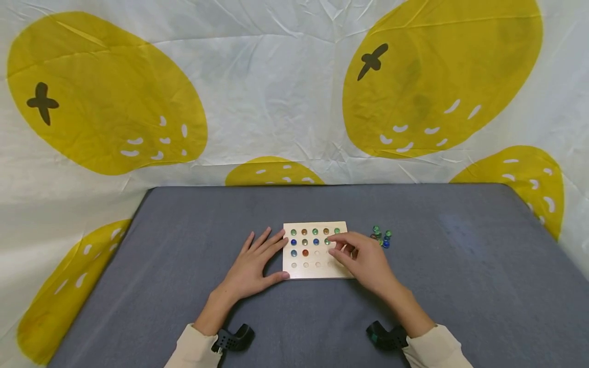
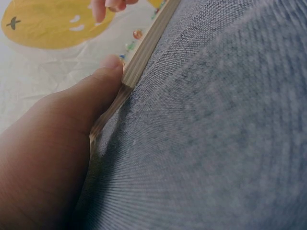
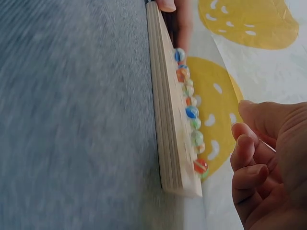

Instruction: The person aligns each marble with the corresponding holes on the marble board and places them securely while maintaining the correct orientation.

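Near edge: pale sleeves, a black wrist device at each wrist. Left hand: fingers wide, fingertips touching left edge of wooden board, thumb at its near left corner. Right hand: over board's right part, fingers bent, narrow gap between thumb and forefinger. Board flat on grey cloth, between the hands. Near row: visible holes bare. Next row: blue marble at left, orange-red marble beside it. Following row: four marbles visible, green marble next to right forefinger. Far row: five marbles, green and amber alternating. Right of board: cluster of loose marbles, mainly green and blue. Beyond: white backdrop, yellow shapes.
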Demonstrator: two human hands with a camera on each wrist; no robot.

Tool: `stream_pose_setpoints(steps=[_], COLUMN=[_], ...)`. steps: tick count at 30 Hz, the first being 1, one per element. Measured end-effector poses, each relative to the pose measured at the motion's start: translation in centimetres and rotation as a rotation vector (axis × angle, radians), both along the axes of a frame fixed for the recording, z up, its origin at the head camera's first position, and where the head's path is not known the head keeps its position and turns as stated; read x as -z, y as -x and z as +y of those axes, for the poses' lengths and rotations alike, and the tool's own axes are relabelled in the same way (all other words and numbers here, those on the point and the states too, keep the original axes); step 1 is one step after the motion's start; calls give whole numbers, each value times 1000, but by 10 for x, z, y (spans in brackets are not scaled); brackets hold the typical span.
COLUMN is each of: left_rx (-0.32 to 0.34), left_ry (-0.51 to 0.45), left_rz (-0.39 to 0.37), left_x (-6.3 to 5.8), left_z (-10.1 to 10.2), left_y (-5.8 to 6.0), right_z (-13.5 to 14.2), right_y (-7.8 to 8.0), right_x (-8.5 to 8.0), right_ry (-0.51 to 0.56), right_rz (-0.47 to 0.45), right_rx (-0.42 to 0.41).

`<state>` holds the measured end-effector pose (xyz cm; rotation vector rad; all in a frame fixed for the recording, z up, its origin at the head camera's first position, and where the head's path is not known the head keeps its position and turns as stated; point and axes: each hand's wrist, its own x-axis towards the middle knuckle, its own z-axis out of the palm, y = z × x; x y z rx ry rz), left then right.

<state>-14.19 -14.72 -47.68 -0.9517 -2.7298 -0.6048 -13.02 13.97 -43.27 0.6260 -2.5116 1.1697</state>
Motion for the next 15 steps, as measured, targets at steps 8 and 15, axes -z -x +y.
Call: stream_pose_setpoints(steps=[8,15], left_rx=[0,-2], left_ry=[0,0], left_rz=[-2,-4], left_x=[-1,-1], left_z=[0,0], left_y=[0,0], right_z=[16,29], right_y=[-2,-4], right_x=[3,3], right_ry=[15,-3], right_rz=[25,23], right_rx=[8,47])
